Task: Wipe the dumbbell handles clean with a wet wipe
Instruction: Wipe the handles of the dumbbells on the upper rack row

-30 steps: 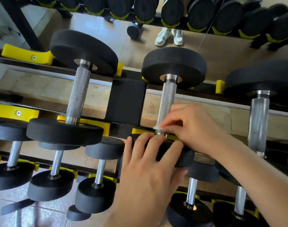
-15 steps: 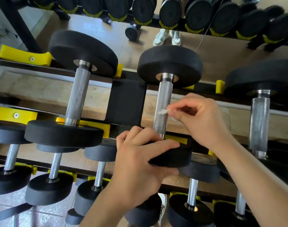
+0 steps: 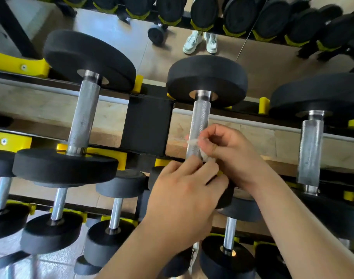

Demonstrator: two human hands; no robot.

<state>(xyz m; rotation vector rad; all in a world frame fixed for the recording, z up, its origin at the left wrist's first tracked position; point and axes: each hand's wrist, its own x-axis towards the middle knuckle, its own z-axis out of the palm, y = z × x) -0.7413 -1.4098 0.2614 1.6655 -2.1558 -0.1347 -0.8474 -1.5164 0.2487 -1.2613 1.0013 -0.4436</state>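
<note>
The middle dumbbell has a knurled steel handle (image 3: 199,121) between two black round heads and lies on the top rack tier. My right hand (image 3: 228,152) pinches a small white wet wipe (image 3: 194,142) against the lower part of that handle. My left hand (image 3: 184,194) grips the near black head (image 3: 225,195) of the same dumbbell, fingers curled over its top edge by the handle's base. The far head (image 3: 207,79) is in full view.
More dumbbells lie on the same tier at left (image 3: 83,115) and right (image 3: 311,150). Smaller dumbbells (image 3: 115,213) fill the lower tier. The black rack has yellow cradles (image 3: 15,65) and a black centre plate (image 3: 148,125). A mirror behind reflects white shoes (image 3: 200,42).
My right hand slid the wipe up the handle, then back down toward its near end. My left hand went from lying flat on the near head to gripping it.
</note>
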